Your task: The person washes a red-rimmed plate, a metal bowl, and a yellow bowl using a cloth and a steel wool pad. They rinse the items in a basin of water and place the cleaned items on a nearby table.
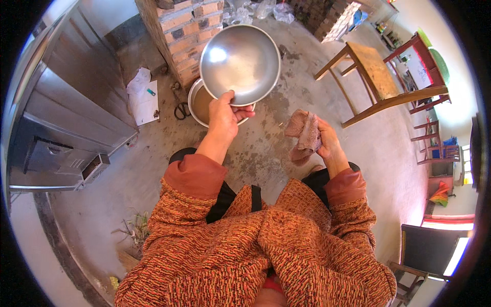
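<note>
My left hand (225, 116) grips the near rim of a shiny round metal bowl (240, 61), thumb on its inside and fingers beneath. The bowl is tilted so that its hollow faces me. Below and partly behind it, a larger basin (191, 105) stands on the floor with murky brownish water (203, 105) in it. The bowl and my hand hide much of that basin. Off to the right, my right hand (331, 146) holds a bunched brownish-pink cloth (305, 135) in the air, apart from the bowl.
A brick pillar (186, 36) rises behind the basin. Scissors (181, 110) and white paper (143, 100) lie to its left, near a grey metal cabinet (82, 112). A wooden stool (373, 71) stands at the far right. Dry twigs (135, 230) are at the lower left.
</note>
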Motion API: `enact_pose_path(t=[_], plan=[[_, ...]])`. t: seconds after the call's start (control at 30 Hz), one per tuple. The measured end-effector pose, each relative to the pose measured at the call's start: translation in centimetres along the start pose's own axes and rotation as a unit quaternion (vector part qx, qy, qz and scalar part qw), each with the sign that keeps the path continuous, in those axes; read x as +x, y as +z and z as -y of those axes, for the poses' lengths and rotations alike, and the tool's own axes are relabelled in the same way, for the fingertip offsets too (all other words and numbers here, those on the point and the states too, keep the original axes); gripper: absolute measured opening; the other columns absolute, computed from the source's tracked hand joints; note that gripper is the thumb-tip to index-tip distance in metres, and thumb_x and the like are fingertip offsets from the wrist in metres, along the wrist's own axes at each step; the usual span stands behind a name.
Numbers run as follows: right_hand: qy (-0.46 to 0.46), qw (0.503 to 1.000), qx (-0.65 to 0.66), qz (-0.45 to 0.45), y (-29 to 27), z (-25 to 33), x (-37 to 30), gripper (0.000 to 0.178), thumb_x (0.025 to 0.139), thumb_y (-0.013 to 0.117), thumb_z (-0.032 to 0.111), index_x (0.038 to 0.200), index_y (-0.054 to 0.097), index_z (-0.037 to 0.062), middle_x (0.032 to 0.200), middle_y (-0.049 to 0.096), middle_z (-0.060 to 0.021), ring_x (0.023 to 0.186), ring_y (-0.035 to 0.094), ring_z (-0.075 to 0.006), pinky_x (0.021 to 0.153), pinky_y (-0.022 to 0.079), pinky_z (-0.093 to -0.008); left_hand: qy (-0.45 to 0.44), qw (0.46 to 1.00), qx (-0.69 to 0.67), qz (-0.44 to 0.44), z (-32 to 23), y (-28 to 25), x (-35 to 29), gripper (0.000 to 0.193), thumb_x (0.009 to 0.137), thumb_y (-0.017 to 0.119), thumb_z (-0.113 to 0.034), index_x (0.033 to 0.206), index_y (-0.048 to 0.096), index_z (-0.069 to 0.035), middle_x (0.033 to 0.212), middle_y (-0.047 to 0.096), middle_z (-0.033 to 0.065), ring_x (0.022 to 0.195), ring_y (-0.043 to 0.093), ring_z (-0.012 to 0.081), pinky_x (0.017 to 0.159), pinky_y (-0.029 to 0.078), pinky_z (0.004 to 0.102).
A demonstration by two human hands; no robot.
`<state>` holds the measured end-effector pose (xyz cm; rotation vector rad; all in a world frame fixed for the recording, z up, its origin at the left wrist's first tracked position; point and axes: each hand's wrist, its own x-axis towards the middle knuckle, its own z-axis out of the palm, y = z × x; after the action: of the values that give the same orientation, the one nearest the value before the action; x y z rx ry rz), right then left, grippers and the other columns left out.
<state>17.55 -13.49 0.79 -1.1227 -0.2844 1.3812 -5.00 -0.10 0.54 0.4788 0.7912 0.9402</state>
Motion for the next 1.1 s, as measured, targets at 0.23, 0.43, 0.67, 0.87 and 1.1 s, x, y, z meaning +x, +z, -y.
enact_pose_path(t=[0.23,0.43,0.67,0.87,1.1], plan=[[0.036,0.992,0.095,-0.078,-7.0,-4.0,4.6,0.027,0.096,0.037,0.013,0.114,0.053,-0.0008,0.106,0.060,-0.0138,0.092,0.062,-0.0265,0.077,0.054,-0.0428,0.023,0.999,0.020,-0.042,0.5,-0.6,0.2,0.022,0.091,0.047,-0.016,0.099,0.049,0.004,0.075,0.059,0.0145,0.057,0.059,0.0243,0.049,0.053,0.0378],[0.034,0.990,0.071,-0.120,-6.7,-4.4,4.3,0.027,0.096,0.038,0.013,0.115,0.052,0.0003,0.107,0.060,-0.0117,0.093,0.061,-0.0241,0.080,0.052,-0.0385,-0.001,0.996,0.055,-0.072,1.7,-0.6,0.2,0.026,0.090,0.048,-0.021,0.099,0.052,0.004,0.079,0.061,0.0129,0.060,0.059,0.0214,0.050,0.052,0.0348],[0.078,0.984,0.066,-0.146,-7.4,-6.0,4.4,0.028,0.095,0.043,0.015,0.118,0.051,0.0013,0.112,0.058,-0.0076,0.099,0.057,-0.0179,0.085,0.048,-0.0326,-0.080,0.985,0.090,-0.123,2.8,0.2,0.1,0.023,0.091,0.049,-0.022,0.099,0.053,-0.001,0.079,0.062,0.0114,0.059,0.057,0.0213,0.049,0.049,0.0371],[0.065,0.969,0.044,-0.233,-10.3,-7.5,6.5,0.026,0.095,0.044,0.016,0.117,0.052,0.0026,0.109,0.057,-0.0055,0.099,0.055,-0.0163,0.085,0.046,-0.0303,-0.120,0.970,0.108,-0.183,4.8,0.9,1.8,0.033,0.090,0.046,-0.017,0.117,0.042,0.002,0.104,0.057,0.0144,0.083,0.061,0.0268,0.050,0.052,0.0387],[0.010,0.951,-0.016,-0.308,-13.2,-8.8,8.2,0.029,0.093,0.050,0.022,0.115,0.051,0.0022,0.104,0.058,-0.0053,0.093,0.055,-0.0142,0.081,0.045,-0.0302,-0.157,0.939,0.169,-0.256,6.8,0.1,6.5,0.033,0.088,0.049,-0.017,0.115,0.044,0.002,0.102,0.058,0.0145,0.082,0.061,0.0279,0.049,0.051,0.0401]])
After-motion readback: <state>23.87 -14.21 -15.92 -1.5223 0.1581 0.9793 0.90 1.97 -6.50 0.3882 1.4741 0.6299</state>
